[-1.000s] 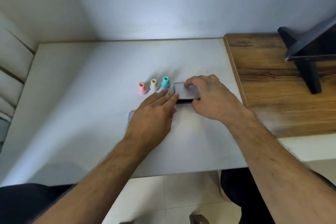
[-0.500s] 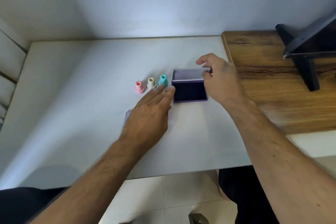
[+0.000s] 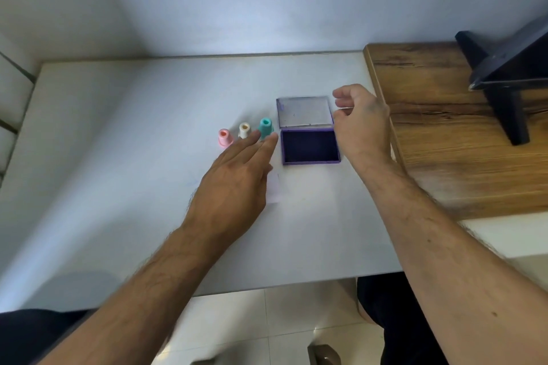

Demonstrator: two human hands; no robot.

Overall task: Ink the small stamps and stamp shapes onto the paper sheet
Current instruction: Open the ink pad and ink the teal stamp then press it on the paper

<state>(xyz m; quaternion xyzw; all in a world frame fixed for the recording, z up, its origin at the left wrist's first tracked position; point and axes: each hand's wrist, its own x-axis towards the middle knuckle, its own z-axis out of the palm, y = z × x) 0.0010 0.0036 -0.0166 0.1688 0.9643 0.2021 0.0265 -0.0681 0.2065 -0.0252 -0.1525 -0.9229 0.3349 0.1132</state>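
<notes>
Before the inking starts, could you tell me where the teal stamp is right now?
In the head view, the teal stamp stands on the white table, between the cream stamp and the open ink pad, at the left hand's fingertips.

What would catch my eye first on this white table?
Likely the purple ink pad, open at the table's middle with its clear lid flipped back. Just left of it stand three small stamps in a row: pink stamp, cream stamp, teal stamp. The left hand reaches toward them with straight fingers; the right hand hovers beside the lid.
</notes>
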